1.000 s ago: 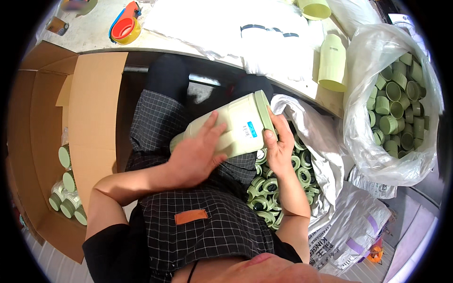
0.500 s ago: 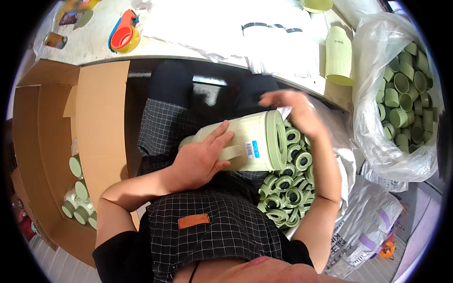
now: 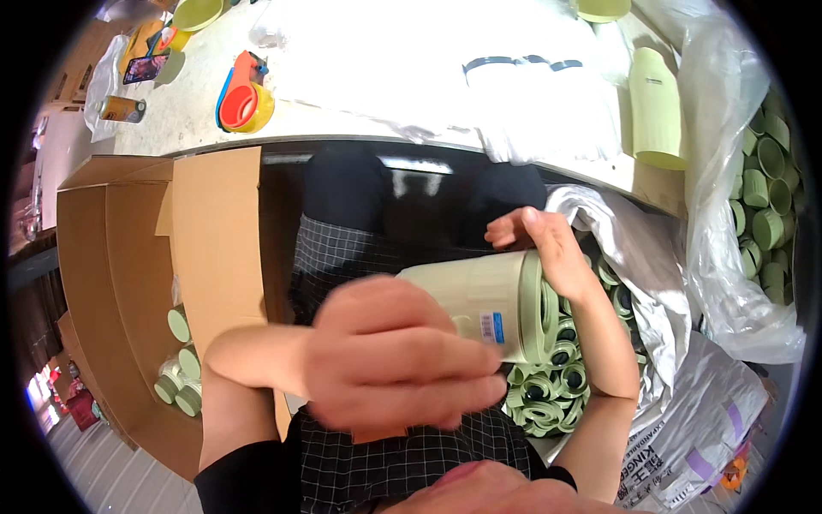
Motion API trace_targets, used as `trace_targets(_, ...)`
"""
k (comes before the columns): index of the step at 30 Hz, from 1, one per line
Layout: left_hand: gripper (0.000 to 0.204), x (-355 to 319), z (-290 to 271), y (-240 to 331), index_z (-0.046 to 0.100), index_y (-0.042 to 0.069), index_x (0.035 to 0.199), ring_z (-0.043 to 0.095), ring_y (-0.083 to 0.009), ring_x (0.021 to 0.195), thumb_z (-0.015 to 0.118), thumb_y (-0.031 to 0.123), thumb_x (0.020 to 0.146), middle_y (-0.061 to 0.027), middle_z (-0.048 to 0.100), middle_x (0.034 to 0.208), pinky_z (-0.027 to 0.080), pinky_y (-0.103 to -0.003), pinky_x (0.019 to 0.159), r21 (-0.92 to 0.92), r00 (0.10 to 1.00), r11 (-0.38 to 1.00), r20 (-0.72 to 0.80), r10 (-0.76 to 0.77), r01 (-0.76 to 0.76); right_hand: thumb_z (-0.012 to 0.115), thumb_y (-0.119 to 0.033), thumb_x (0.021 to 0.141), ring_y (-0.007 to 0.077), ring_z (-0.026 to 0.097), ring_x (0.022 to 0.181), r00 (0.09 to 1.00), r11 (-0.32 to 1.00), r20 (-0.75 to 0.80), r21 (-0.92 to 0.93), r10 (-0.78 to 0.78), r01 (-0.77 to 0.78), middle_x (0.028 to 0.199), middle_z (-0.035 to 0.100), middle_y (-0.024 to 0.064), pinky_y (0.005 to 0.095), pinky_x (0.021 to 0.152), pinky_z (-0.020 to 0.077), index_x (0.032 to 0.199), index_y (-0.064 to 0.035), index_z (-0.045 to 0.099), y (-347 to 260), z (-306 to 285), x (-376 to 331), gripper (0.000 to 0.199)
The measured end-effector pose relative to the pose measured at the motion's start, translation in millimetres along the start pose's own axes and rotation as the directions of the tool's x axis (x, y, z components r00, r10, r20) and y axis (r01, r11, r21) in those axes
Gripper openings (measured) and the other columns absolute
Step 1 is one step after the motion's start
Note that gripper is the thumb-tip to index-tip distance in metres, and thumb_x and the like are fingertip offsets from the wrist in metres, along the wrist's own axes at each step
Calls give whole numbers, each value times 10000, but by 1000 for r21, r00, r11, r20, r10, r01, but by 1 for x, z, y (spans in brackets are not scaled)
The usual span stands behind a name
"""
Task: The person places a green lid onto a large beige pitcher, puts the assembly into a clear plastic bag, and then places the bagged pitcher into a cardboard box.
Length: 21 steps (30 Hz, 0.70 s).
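Observation:
A pale green jug (image 3: 467,295) with a ribbed lid end and a barcode sticker lies on its side across my lap, lid end to the right. My left hand (image 3: 402,360) is raised in front of it, close to the camera and smeared by motion. Its fingers are bent and point right; whether anything is between them cannot be seen. At the jug's upper lid edge is my right hand (image 3: 552,253), fingers loosely bent and pointing left, nothing visible in them. Its palm side rests against or just over the lid rim. Green ring-shaped lids (image 3: 561,368) with dark centres lie under my right forearm.
To the left stands an open cardboard box (image 3: 128,317) holding several green-capped items. A white table (image 3: 342,77) ahead carries an orange-and-yellow tape dispenser (image 3: 244,103), a can (image 3: 120,109) and a green jug body (image 3: 658,107). A plastic bag of green cups (image 3: 762,197) is at right.
My left hand has let go of the jug's handle side and risen toward the camera. My right hand has come down to the lid's upper edge. The whole view has shifted.

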<state>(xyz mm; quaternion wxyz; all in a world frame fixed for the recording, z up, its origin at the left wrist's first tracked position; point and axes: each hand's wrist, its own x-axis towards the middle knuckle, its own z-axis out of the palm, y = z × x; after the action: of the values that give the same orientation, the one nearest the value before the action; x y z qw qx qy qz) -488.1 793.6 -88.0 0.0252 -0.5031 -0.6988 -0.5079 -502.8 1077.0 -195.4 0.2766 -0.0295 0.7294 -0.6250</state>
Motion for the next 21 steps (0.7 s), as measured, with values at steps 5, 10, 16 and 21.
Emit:
trace_targets(5,107,42,-12,-195,706,68,847,596,-269,832,731,150,783,-91,635,836,477,-374,805,329,860,826,-401,-316,457,493,-323,1026,212,662,895,996,998,-74,-51,-46,42,944,708,131,319,822,506,1086,48,662,-26,11,-5,412)
trace_targets(10,211,21,-14,-310,711,26,907,633,-326,971,668,225,850,-162,678,965,493,-413,866,185,562,532,-336,-756,826,577,-126,959,265,644,933,981,935,-33,-308,-192,173,973,693,120,342,829,514,1110,-11,657,-51,10,-8,206)
trace_targets(16,267,4,-13,-310,706,37,946,631,-356,994,600,275,883,-167,681,1037,491,-433,872,191,635,611,-348,-689,768,577,-95,948,194,644,941,987,988,-83,-83,-140,133,990,700,109,312,855,499,1125,10,654,-46,25,24,220)
trace_targets(21,258,46,-10,-293,697,-17,907,617,-161,817,543,186,950,-106,693,831,493,-304,764,-434,582,702,-393,-712,565,610,-160,968,136,613,888,924,951,-324,163,-202,265,973,677,89,275,823,484,1103,27,636,-20,16,45,232)
